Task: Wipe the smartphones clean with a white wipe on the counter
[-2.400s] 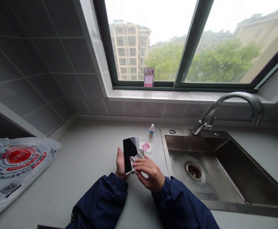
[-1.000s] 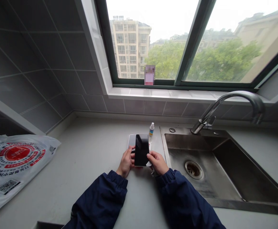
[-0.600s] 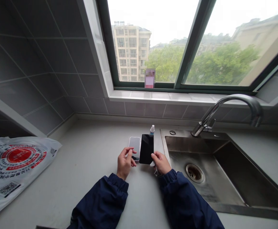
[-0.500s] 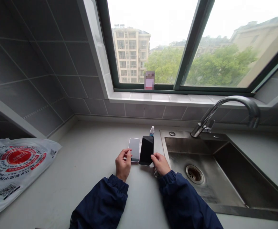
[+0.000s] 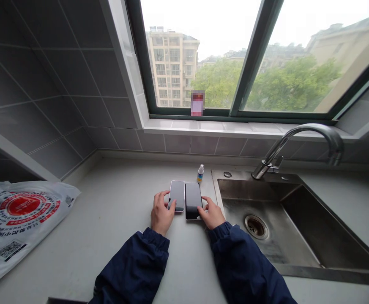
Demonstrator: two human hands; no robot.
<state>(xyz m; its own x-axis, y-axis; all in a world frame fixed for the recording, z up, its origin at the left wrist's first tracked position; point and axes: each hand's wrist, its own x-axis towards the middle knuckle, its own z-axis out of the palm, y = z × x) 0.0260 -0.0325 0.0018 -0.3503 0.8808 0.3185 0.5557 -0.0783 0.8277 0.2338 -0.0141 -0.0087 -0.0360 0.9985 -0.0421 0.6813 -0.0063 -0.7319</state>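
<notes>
Two smartphones lie side by side on the white counter (image 5: 121, 194). The left one, a pale-edged phone (image 5: 177, 195), has a grey reflecting screen. My left hand (image 5: 162, 214) grips it by its left edge, thumb on the lower screen and fingers along the side. On the right is a black phone (image 5: 193, 198), gripped at its lower right edge by my right hand (image 5: 212, 213), thumb on the front. A small bit of something white shows below that thumb, too little to name. Behind the phones stands a small spray bottle (image 5: 200, 173) with a white top.
To the right is a stainless steel sink (image 5: 285, 232) with a curved faucet (image 5: 304, 128). A white plastic bag with red print (image 5: 24, 223) lies at the left. A window (image 5: 203, 50) rises behind the counter, above a tiled sill (image 5: 231, 126).
My left hand has closed onto the pale-edged phone. The black phone has been lowered towards me and tilted flatter, uncovering the bottle behind it. The view has shifted slightly.
</notes>
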